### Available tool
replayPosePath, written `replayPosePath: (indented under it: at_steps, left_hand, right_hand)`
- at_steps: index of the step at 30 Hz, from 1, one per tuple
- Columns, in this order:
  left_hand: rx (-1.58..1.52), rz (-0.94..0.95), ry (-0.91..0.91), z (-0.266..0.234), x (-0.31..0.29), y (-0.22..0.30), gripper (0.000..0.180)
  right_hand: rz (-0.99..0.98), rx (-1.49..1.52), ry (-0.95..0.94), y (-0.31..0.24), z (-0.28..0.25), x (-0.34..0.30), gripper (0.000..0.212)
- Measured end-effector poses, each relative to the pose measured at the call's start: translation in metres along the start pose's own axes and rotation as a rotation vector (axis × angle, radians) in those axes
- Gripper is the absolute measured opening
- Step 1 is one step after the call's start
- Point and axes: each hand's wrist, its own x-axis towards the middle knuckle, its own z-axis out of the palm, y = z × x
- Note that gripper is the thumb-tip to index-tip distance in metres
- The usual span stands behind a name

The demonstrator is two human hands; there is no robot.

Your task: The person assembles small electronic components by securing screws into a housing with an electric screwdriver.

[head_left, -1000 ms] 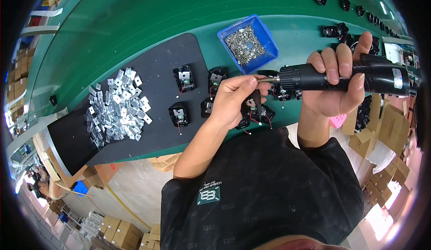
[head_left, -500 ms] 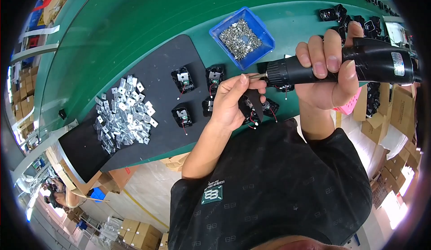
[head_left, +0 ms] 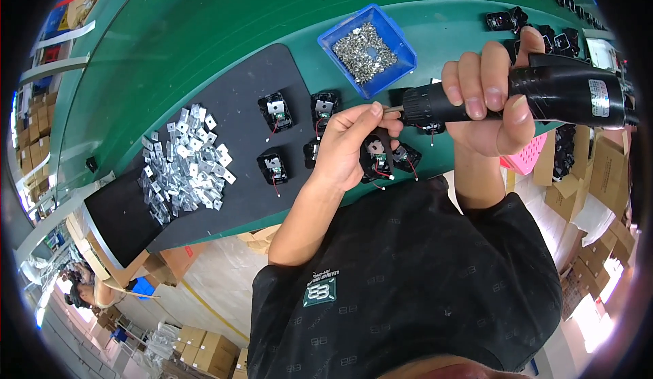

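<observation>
My right hand (head_left: 484, 96) is wrapped round a black electric screwdriver (head_left: 564, 93), held level with its bit (head_left: 393, 109) pointing left. At the tip of that bit, the thumb and fingers of my left hand (head_left: 345, 149) pinch together; whether a screw is between them is hidden. A dark strip hangs by the left fingers. Below and around my left hand lie several black housings (head_left: 275, 112) with metal plates, green boards and thin red and white wires. Behind the hands stands a blue bin (head_left: 400, 66) of small screws (head_left: 362, 51).
A heap of silver metal brackets (head_left: 190, 165) covers the left part of a dark mat (head_left: 235, 93) on the green bench. More black housings (head_left: 500, 21) sit at the far right. A pink basket (head_left: 525, 156) and cardboard boxes (head_left: 604, 165) are by my right arm.
Both hands and the screwdriver have moved very slightly left and up, staying together. The dark strip by my left fingers has swung aside, showing more of the housing below. The view has shifted a little.
</observation>
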Motion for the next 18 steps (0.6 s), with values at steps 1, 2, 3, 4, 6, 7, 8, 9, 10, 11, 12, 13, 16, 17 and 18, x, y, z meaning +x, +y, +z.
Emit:
replayPosePath:
  at_steps: [1, 2, 3, 4, 6, 7, 8, 9, 10, 11, 12, 13, 16, 17, 18]
  left_hand:
    - [-0.004, 0.004, 0.004, 0.002, -0.001, -0.001, 0.029]
    - [0.032, 0.048, 0.027, 0.004, -0.001, -0.003, 0.032]
    - [0.067, 0.091, 0.050, 0.006, -0.001, -0.003, 0.034]
    - [0.065, 0.047, 0.064, 0.006, -0.003, -0.001, 0.037]
    - [-0.011, 0.098, 0.025, 0.000, -0.001, -0.006, 0.039]
    - [-0.081, 0.145, -0.018, -0.002, -0.001, -0.008, 0.043]
    - [-0.058, 0.116, 0.004, 0.001, -0.002, -0.005, 0.052]
    - [-0.062, 0.118, 0.006, 0.003, -0.003, -0.004, 0.052]
    - [0.024, 0.186, 0.012, 0.005, -0.002, -0.004, 0.052]
    - [0.112, 0.252, 0.016, 0.006, -0.001, -0.004, 0.052]
    - [0.023, 0.228, -0.042, 0.005, -0.003, -0.002, 0.044]
    - [0.023, 0.228, -0.043, 0.007, -0.004, -0.001, 0.044]
    - [0.058, 0.266, 0.005, 0.007, -0.008, -0.003, 0.034]
    - [-0.007, 0.265, 0.011, 0.004, -0.006, -0.006, 0.029]
    - [-0.071, 0.263, 0.017, 0.002, -0.005, -0.008, 0.024]
  right_hand:
    - [-0.007, 0.016, 0.070, -0.001, 0.000, -0.001, 0.065]
    - [-0.014, 0.032, 0.140, -0.001, -0.001, -0.002, 0.068]
    - [-0.009, 0.035, 0.135, -0.002, -0.001, -0.003, 0.068]
    - [-0.035, 0.045, 0.146, -0.004, 0.000, -0.003, 0.068]
    - [-0.041, 0.047, 0.135, -0.012, 0.002, -0.003, 0.070]
    - [-0.034, 0.050, 0.130, -0.014, 0.003, -0.004, 0.070]
    - [-0.036, 0.040, 0.116, -0.016, 0.005, -0.006, 0.070]
    - [-0.039, 0.030, 0.103, -0.018, 0.008, -0.007, 0.071]
    - [-0.006, -0.015, 0.132, -0.021, 0.013, -0.010, 0.071]
    - [-0.006, -0.015, 0.130, -0.021, 0.017, -0.014, 0.071]
    - [0.023, -0.078, 0.148, -0.020, 0.020, -0.018, 0.070]
    - [0.052, -0.141, 0.166, -0.020, 0.023, -0.021, 0.070]
    - [0.091, -0.160, 0.189, -0.018, 0.026, -0.025, 0.065]
    - [0.099, -0.152, 0.179, -0.019, 0.027, -0.025, 0.064]
    - [0.104, -0.122, 0.182, -0.021, 0.030, -0.024, 0.059]
